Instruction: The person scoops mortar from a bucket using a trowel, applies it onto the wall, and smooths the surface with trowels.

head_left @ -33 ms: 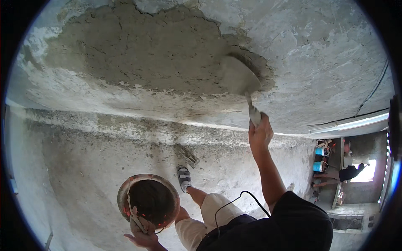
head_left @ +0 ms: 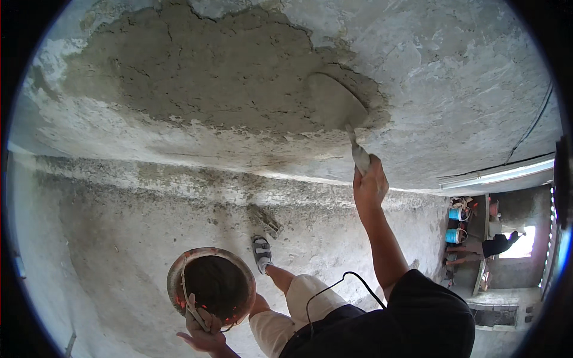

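Observation:
My right hand [head_left: 371, 184] is closed round the pale handle of a trowel [head_left: 336, 102]. The wide, rounded blade lies against a patch of wet grey mortar [head_left: 221, 68] on the wall, near the patch's right end. At the lower left, my left hand [head_left: 206, 332] grips a round bucket [head_left: 176, 271] at its near edge, by what looks like its handle. Dark grey mortar [head_left: 218, 286] sits inside the bucket. A pale, narrow piece stands out by the left fingers; I cannot make out what it is.
A rough grey floor [head_left: 131, 221] meets the wall below the patch. Near my sandalled foot [head_left: 261, 250] lies a flat, mortar-crusted piece [head_left: 265, 221]. A dark cable [head_left: 352, 275] loops by my side. Far right are blue buckets [head_left: 455, 236] and another person [head_left: 498, 245] near a bright window.
The trowel has shifted slightly left, and its blade now lies flatter against the mortar. My left hand and the bucket have stayed in place.

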Demonstrator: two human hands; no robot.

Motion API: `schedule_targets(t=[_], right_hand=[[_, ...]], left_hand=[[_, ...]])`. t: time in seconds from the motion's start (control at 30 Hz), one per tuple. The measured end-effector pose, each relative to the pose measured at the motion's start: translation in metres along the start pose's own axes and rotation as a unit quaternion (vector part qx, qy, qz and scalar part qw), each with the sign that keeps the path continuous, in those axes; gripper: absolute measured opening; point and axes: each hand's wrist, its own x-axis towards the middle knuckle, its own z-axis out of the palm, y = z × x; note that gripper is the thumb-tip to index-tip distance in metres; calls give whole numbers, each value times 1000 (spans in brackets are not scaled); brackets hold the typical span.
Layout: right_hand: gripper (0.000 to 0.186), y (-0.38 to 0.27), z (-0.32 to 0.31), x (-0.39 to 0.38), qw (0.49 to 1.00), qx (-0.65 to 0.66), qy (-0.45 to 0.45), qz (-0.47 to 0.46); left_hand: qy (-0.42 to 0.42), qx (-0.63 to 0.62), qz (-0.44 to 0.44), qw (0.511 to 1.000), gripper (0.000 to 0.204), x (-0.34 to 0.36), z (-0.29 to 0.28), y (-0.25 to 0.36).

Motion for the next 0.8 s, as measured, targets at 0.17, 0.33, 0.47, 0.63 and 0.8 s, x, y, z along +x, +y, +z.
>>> schedule_targets(t=[0.17,0.33,0.47,0.63,0.8], right_hand=[[43,4,6,-20,990,-52,-118,51],[44,7,-7,-64,989,-47,-134,41],[43,2,-12,-31,998,-8,-59,36],[42,14,-4,4,998,-50,-20,-11],[40,38,-8,-57,987,-86,-114,69]], left_hand=[[-25,-15,12,999,113,1,-10,2],[-1,4,20,1000,113,-6,-23,16],[-9,-10,16,1000,112,-5,-26,14],[-15,-8,7,1000,113,-1,-23,9],[90,-26,-5,996,112,-8,-22,14]])
